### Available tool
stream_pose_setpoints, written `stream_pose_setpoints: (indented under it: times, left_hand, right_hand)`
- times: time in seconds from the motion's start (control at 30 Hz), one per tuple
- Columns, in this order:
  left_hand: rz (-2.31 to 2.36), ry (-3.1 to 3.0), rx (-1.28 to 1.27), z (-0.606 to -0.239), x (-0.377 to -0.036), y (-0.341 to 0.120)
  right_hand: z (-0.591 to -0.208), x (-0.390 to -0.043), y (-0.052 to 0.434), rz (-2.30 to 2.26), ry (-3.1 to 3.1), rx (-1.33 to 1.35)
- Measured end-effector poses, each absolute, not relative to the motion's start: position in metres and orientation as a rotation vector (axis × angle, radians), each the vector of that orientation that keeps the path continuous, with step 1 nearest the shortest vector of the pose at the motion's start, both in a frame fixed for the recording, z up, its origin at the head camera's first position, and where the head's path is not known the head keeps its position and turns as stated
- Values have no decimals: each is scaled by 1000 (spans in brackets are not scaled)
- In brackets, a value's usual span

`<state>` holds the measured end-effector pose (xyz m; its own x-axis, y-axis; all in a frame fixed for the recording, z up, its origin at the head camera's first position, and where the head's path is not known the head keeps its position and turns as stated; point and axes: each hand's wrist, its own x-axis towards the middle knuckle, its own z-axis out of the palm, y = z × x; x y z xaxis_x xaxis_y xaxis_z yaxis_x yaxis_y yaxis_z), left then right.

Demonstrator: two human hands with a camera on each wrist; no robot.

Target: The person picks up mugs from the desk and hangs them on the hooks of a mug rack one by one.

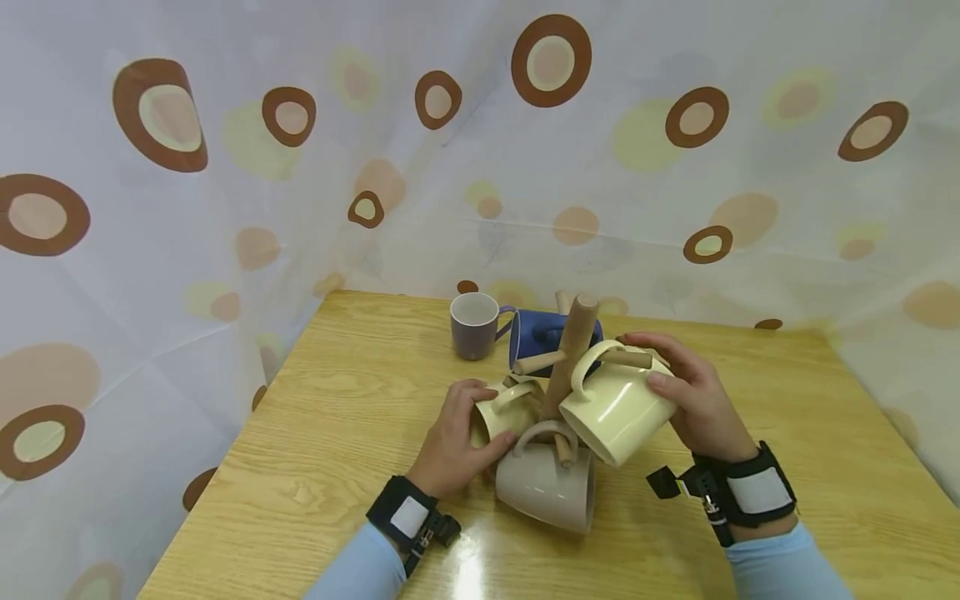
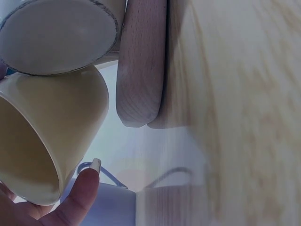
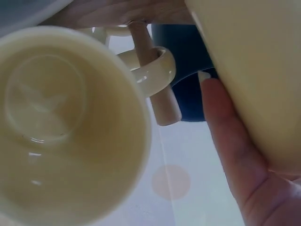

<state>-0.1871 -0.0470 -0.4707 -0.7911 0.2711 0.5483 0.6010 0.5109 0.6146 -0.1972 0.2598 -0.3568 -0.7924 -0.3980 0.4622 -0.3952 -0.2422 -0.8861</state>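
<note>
While the right hand clasps a glossy cream mug hanging tilted on the wooden rack, the left hand grips a smaller cream mug.

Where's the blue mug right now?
In the head view, the blue mug hangs at the back of the wooden mug tree, just right of the grey mug.

left hand: fingers curled, gripping, wrist strapped, forearm low | right hand: raised higher, fingers wrapped and thumb spread, holding, wrist strapped | both sleeves light blue
</note>
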Motion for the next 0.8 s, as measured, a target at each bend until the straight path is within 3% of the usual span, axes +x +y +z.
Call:
stream_pose_setpoints:
  times: [0.57,0.8]
  left_hand:
    - [-951,-2523,-695,-440,-182,-69]
    - [-942,-2563,-678,-409,-213,-86]
  right_hand:
    - [-364,-196,254,-2249,2010,-1031]
    - [-362,-188,263,-2140,2195,-973]
